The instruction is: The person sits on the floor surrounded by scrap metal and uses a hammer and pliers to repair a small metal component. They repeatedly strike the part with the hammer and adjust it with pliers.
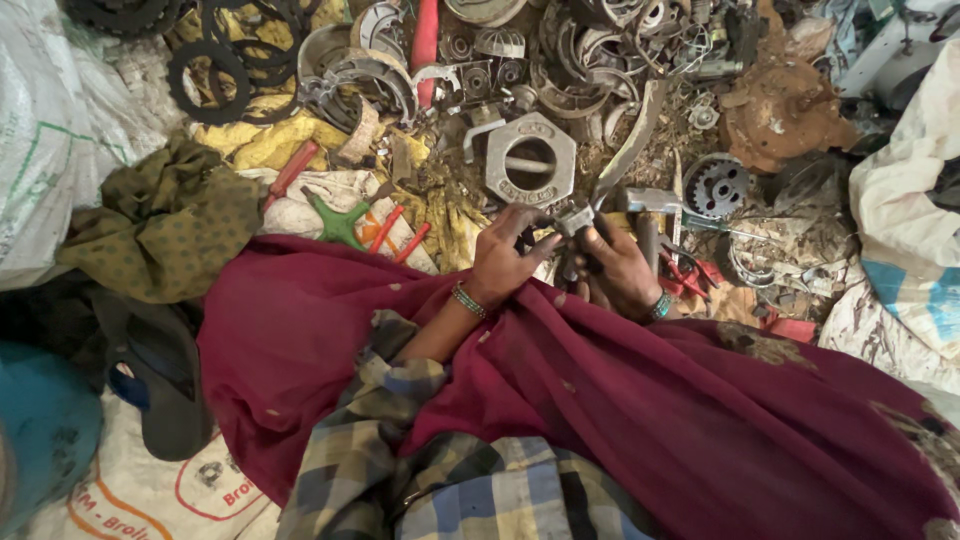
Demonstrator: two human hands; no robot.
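— Metal, small and grey: that is the part [573,221] both hands hold, just right of the frame's centre, above the maroon cloth [640,400] over the lap.

— Which hand has it?

— Both. The left hand [505,262] comes in from the lower left, wrist bent, thumb and forefinger pinching the part's near edge. The right hand [618,268] meets it from the right, fingers curled and pressed onto the part's other side, with a dark bit beneath it that I cannot make out.

— How far along does the work look?

— My judgement: mid-way on this one piece. It is lifted clear of the scrap heap [560,70] in the upper half of the frame and is held between the hands, not yet set down anywhere. The heap looks large and mixed, so most of it seems untouched.

— What lies nearest?

— A hexagonal housing [530,158] just above the hands, a toothed sprocket [716,186] to the upper right, black rings [215,70] at the upper left, a green star-shaped piece [338,222] left of the hands, and white sacks [905,200] at the right edge.

— Wrists?

— Each wears a beaded bangle [467,300]; a plaid sleeve [400,440] runs down toward the bottom.
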